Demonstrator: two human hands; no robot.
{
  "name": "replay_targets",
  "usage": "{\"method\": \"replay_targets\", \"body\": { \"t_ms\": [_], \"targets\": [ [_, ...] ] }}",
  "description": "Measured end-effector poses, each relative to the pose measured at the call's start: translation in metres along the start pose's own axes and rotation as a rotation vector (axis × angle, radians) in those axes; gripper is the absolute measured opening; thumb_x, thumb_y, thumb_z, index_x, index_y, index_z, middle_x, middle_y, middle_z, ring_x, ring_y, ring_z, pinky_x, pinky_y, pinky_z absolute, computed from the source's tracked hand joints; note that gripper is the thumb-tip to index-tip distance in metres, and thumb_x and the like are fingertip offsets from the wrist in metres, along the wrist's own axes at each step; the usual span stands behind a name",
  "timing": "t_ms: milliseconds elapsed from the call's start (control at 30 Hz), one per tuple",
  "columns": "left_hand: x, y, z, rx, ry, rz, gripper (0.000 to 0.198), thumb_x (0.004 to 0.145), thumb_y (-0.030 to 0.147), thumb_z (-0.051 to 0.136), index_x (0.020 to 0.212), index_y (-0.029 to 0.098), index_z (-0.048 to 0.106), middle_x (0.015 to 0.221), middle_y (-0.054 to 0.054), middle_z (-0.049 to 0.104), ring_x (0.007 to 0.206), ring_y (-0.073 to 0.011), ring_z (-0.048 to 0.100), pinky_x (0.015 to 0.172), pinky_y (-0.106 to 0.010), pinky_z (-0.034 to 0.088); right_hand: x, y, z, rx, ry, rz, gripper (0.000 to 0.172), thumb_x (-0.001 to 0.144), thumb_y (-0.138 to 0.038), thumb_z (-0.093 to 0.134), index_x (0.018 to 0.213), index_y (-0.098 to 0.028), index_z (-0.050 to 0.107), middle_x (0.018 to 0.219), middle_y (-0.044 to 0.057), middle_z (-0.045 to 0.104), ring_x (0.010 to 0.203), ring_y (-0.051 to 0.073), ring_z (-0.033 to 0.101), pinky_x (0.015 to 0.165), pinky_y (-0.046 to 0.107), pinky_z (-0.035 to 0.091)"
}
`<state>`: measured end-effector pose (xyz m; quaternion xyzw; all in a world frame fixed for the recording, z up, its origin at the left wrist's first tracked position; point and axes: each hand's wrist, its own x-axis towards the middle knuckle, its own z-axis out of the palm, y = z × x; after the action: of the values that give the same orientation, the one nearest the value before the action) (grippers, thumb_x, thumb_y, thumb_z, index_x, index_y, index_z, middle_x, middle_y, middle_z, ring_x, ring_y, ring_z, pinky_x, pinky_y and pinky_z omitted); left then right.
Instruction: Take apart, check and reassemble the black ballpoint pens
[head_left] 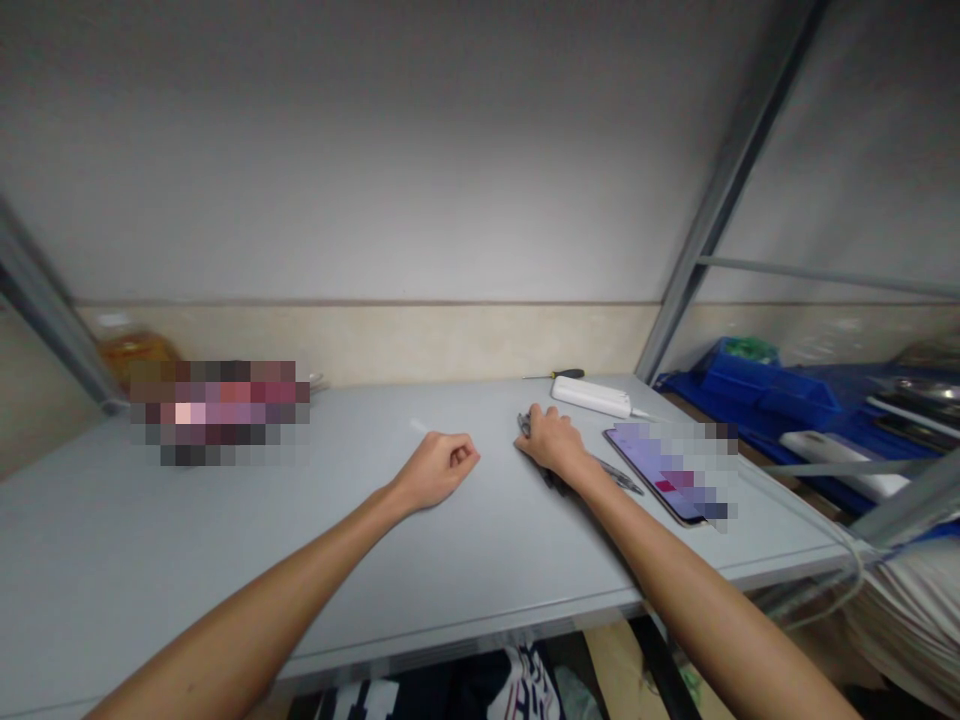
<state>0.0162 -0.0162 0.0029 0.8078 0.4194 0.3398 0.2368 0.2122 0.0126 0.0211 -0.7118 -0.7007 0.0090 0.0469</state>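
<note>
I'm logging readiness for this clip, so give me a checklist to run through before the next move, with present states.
1. Right hand placed over the dark slender items: ok.
2. Right hand's grip on them firm: cannot tell; the hand covers their middle.
3. Left hand empty: cannot tell; its fingers are curled.
4. Hands apart from each other: ok, bare table shows between.
5. Phone clear of both hands: ok, right of the right hand.
6. Screwdriver clear of both hands: ok, behind the white block.

Left fingers curled, right fingers over dark items, phone nearby
</note>
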Motion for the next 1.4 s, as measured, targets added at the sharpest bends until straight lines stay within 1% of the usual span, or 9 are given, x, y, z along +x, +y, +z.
{"method": "replay_targets", "body": {
  "t_ms": [133, 433, 733, 900, 1067, 1167, 1233, 1300, 1400],
  "targets": [
    [0.000, 0.000, 0.000, -0.001, -0.004, 0.006, 0.021, 0.079, 0.025, 0.047, 0.064, 0.014, 0.059, 0.051, 0.003, 0.052, 0.048, -0.0072, 0.042, 0.049, -0.019, 0.032, 0.000, -0.002, -0.004, 0.007, -0.031, -0.008, 0.046, 0.075, -0.033, 0.051, 0.115, -0.013, 0.042, 0.109, 0.021, 0.053, 0.101, 0.033, 0.053, 0.075, 0.037, 0.042],
    [0.000, 0.002, -0.001, 0.019, -0.010, 0.007, 0.020, 0.078, 0.024, 0.048, 0.064, 0.014, 0.058, 0.051, 0.004, 0.052, 0.047, -0.0071, 0.042, 0.048, -0.019, 0.031, 0.002, 0.000, -0.008, 0.033, -0.072, -0.071, 0.050, 0.067, -0.026, 0.056, 0.114, -0.014, 0.042, 0.101, 0.016, 0.060, 0.090, 0.029, 0.060, 0.064, 0.030, 0.043],
    [0.000, 0.000, 0.000, 0.027, -0.014, 0.027, 0.021, 0.079, 0.025, 0.047, 0.065, 0.014, 0.059, 0.052, 0.003, 0.053, 0.048, -0.0073, 0.044, 0.049, -0.019, 0.032, 0.000, 0.003, -0.011, 0.067, -0.103, -0.084, 0.048, 0.066, -0.023, 0.058, 0.111, -0.021, 0.043, 0.096, 0.011, 0.061, 0.085, 0.025, 0.059, 0.058, 0.027, 0.038],
    [0.000, 0.001, -0.001, 0.035, -0.017, 0.023, 0.020, 0.079, 0.024, 0.047, 0.065, 0.014, 0.058, 0.052, 0.003, 0.052, 0.048, -0.0070, 0.044, 0.049, -0.018, 0.031, -0.003, 0.003, -0.012, 0.158, -0.062, -0.156, 0.043, 0.064, -0.023, 0.057, 0.106, -0.022, 0.045, 0.084, 0.006, 0.061, 0.073, 0.020, 0.057, 0.056, 0.025, 0.033],
    [0.001, 0.003, -0.001, -0.012, -0.006, 0.009, 0.020, 0.079, 0.024, 0.048, 0.065, 0.014, 0.058, 0.052, 0.004, 0.052, 0.048, -0.0066, 0.042, 0.049, -0.019, 0.032, -0.008, -0.002, -0.026, 0.398, 0.084, -0.264, 0.038, 0.062, -0.021, 0.054, 0.099, -0.022, 0.046, 0.069, -0.001, 0.055, 0.063, 0.015, 0.049, 0.057, 0.023, 0.031],
    [0.001, 0.005, -0.001, -0.084, 0.008, -0.010, 0.017, 0.078, 0.027, 0.051, 0.072, 0.014, 0.060, 0.058, 0.002, 0.056, 0.052, -0.0078, 0.045, 0.051, -0.020, 0.035, -0.010, -0.009, -0.040, 0.604, 0.182, -0.314, 0.034, 0.060, -0.021, 0.054, 0.093, -0.022, 0.047, 0.062, -0.005, 0.048, 0.058, 0.012, 0.042, 0.055, 0.022, 0.030],
    [0.002, 0.007, -0.001, -0.165, 0.012, -0.013, 0.019, 0.075, 0.030, 0.057, 0.085, 0.014, 0.061, 0.071, -0.002, 0.061, 0.063, -0.0107, 0.052, 0.059, -0.022, 0.040, -0.010, -0.016, -0.048, 0.788, 0.192, -0.343, 0.034, 0.058, -0.021, 0.054, 0.091, -0.022, 0.046, 0.062, -0.007, 0.046, 0.055, 0.010, 0.039, 0.053, 0.021, 0.030],
    [0.002, 0.009, -0.002, -0.280, -0.013, -0.013, 0.034, 0.072, 0.033, 0.063, 0.100, 0.014, 0.058, 0.091, -0.007, 0.064, 0.083, -0.0160, 0.057, 0.071, -0.027, 0.044, -0.010, -0.026, -0.054, 1.004, 0.195, -0.383, 0.035, 0.057, -0.020, 0.054, 0.090, -0.021, 0.046, 0.064, -0.007, 0.046, 0.054, 0.009, 0.038, 0.052, 0.021, 0.031],
    [0.003, 0.013, -0.002, -0.508, -0.085, -0.004, 0.048, 0.072, 0.038, 0.064, 0.112, 0.014, 0.051, 0.113, -0.013, 0.057, 0.106, -0.0226, 0.051, 0.086, -0.033, 0.042, -0.008, -0.043, -0.058, 1.327, 0.184, -0.463, 0.030, 0.054, -0.017, 0.053, 0.084, -0.020, 0.046, 0.065, -0.006, 0.046, 0.056, 0.009, 0.040, 0.053, 0.020, 0.033]
  ]
}}
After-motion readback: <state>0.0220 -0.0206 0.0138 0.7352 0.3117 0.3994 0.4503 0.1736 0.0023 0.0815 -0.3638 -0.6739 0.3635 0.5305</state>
